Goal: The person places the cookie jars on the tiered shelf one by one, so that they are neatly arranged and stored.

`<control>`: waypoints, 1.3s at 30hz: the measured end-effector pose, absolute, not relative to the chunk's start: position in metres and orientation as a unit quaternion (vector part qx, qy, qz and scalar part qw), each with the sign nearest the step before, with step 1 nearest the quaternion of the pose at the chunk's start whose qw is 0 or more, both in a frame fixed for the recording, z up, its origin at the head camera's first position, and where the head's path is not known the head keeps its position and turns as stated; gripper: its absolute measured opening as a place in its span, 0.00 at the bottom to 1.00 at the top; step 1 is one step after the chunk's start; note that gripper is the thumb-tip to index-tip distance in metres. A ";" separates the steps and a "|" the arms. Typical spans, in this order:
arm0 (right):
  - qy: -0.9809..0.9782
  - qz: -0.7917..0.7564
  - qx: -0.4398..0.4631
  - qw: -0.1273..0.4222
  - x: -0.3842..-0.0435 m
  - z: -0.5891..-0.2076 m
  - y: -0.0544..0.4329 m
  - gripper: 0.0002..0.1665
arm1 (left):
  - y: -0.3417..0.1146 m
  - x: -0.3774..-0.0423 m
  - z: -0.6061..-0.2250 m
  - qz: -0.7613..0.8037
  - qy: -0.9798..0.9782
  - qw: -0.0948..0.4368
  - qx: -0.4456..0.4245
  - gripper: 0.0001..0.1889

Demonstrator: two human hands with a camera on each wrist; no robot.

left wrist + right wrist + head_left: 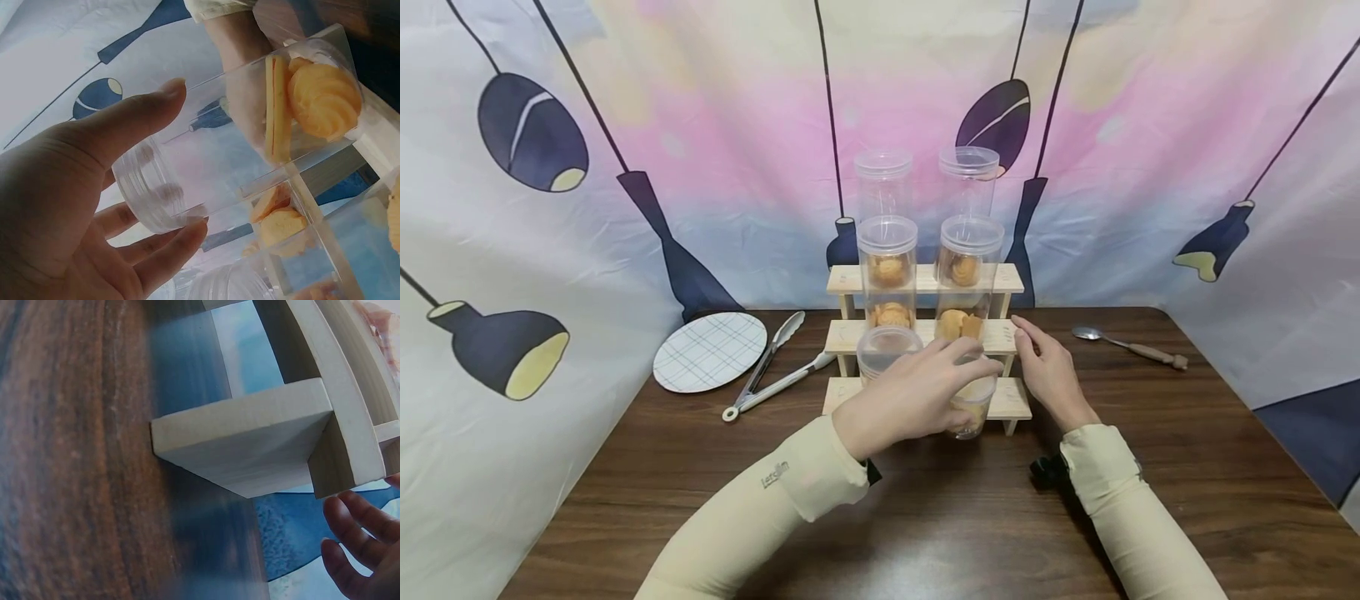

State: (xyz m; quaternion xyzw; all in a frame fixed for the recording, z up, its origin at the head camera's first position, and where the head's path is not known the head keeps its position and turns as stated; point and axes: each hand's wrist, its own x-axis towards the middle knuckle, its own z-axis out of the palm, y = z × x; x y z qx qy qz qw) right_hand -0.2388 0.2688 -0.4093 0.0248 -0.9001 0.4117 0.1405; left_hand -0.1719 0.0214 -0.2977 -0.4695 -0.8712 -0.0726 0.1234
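My left hand (917,387) reaches across the front of a three-tier wooden shelf (1000,336) and holds a clear lidded jar (973,408) on the lowest tier's right side. In the left wrist view, thumb and fingers lie on opposite sides of the jar near its lid (153,187); swirled cookies (325,100) sit at its bottom. At the shelf's right end is my right hand (1051,371), fingertips right at the middle plank's end. In the right wrist view its relaxed fingers (356,531) come up beside the wooden end piece (250,437).
More clear jars stand on the tiers, several with cookies (891,315). To the left lie a checked oval plate (710,352) and metal tongs (775,387). A wooden-handled spoon (1131,346) lies on the right. A patterned cloth (737,167) hangs behind the table (925,517).
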 end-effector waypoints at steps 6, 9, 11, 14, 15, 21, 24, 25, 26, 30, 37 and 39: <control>-0.897 0.416 0.027 0.144 -0.238 -0.410 0.269 0.33 | 0.030 -0.181 -0.298 -0.072 -0.871 0.140 -0.466 0.33; -0.897 0.418 0.027 0.144 -0.238 -0.409 0.269 0.33 | 0.033 -0.184 -0.298 -0.069 -0.871 0.148 -0.463 0.32; -0.896 0.421 0.026 0.143 -0.239 -0.409 0.269 0.33 | 0.033 -0.185 -0.299 -0.064 -0.873 0.152 -0.459 0.31; -0.894 0.424 0.027 0.144 -0.239 -0.408 0.269 0.33 | 0.035 -0.188 -0.300 -0.061 -0.873 0.159 -0.456 0.29; -0.893 0.424 0.027 0.145 -0.239 -0.408 0.269 0.33 | 0.035 -0.188 -0.300 -0.061 -0.873 0.162 -0.456 0.29; -0.893 0.425 0.026 0.148 -0.239 -0.409 0.269 0.32 | 0.037 -0.193 -0.303 -0.056 -0.878 0.152 -0.450 0.29; -0.894 0.423 0.028 0.148 -0.238 -0.409 0.269 0.33 | 0.037 -0.194 -0.304 -0.053 -0.881 0.150 -0.445 0.30; -0.894 0.423 0.028 0.147 -0.238 -0.409 0.269 0.33 | 0.037 -0.194 -0.304 -0.051 -0.882 0.152 -0.443 0.30; -0.894 0.423 0.027 0.146 -0.238 -0.409 0.269 0.33 | 0.037 -0.195 -0.305 -0.048 -0.883 0.155 -0.441 0.31; -0.894 0.423 0.025 0.147 -0.239 -0.409 0.270 0.33 | 0.038 -0.197 -0.306 -0.036 -0.882 0.174 -0.436 0.31; -0.895 0.421 0.025 0.148 -0.238 -0.410 0.269 0.32 | 0.038 -0.200 -0.310 -0.018 -0.879 0.192 -0.437 0.31; -0.894 0.420 0.026 0.151 -0.239 -0.410 0.269 0.32 | 0.038 -0.200 -0.311 -0.016 -0.878 0.193 -0.437 0.31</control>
